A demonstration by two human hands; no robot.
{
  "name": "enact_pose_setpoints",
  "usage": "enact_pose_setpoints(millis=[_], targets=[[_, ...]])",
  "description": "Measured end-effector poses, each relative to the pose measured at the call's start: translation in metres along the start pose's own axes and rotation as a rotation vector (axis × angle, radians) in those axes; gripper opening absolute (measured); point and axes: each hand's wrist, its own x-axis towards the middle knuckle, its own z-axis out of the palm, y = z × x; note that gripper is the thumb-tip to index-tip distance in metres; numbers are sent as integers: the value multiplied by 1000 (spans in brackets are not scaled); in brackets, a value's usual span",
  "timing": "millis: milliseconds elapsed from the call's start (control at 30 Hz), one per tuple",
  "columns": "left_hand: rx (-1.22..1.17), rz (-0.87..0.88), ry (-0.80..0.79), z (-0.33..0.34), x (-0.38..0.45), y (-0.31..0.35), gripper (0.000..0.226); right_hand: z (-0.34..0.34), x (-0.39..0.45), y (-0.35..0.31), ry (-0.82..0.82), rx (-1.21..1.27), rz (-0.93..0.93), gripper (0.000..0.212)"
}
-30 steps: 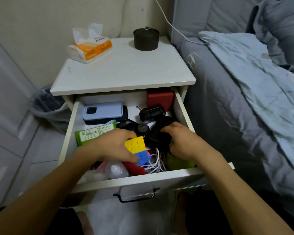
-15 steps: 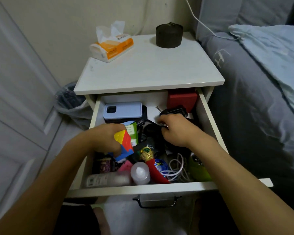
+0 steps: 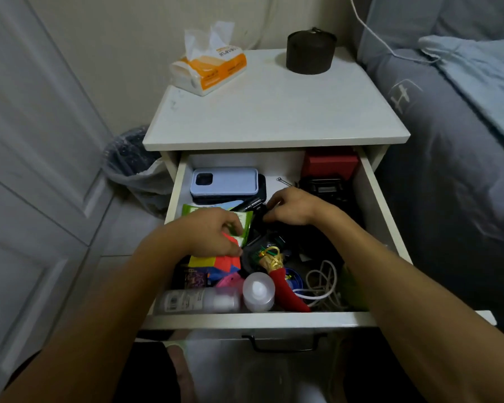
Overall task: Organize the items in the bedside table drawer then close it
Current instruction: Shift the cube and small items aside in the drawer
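Drawer (image 3: 373, 205) of the bedside desk (image 3: 274, 112) stands pulled fully out, crammed with clutter. I see my left hand (image 3: 213, 232) curled over the colourful puzzle cube (image 3: 216, 261) beside a green packet (image 3: 245, 225), gripping it, while my right hand (image 3: 293, 206) pinches a dark gadget (image 3: 252, 205) mid-drawer. I'd group small things to one side, lifting carefully so the white cable (image 3: 320, 283) near the front doesn't snag.

Light: dim, cool, flat indoor; source unseen.
Shadows: deep inside drawer (image 3: 370, 199).
Focus: soft; bottle (image 3: 198, 299) blurred.
Edges: wide-angle bending.
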Motion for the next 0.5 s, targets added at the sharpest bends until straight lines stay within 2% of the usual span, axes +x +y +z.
enact_pose_setpoints(millis=[67, 167, 300, 433, 500], targets=[[-2, 20, 13, 0, 3, 1, 34, 3, -3, -4, 10, -31, -46, 36], [3, 5, 45, 0, 9, 0, 31, 10, -11, -9, 54, -215, -121, 37], [75, -57, 218, -7, 16, -9, 36, 12, -31, -14, 58, -256, -210, 36], [74, -80, 49, -18, 13, -15, 50, 13, -52, -17, -10, -242, -239, 28], [64, -62, -72, -19, 4, -13, 78, 9, -63, -20, 6, -79, -218, 31]])
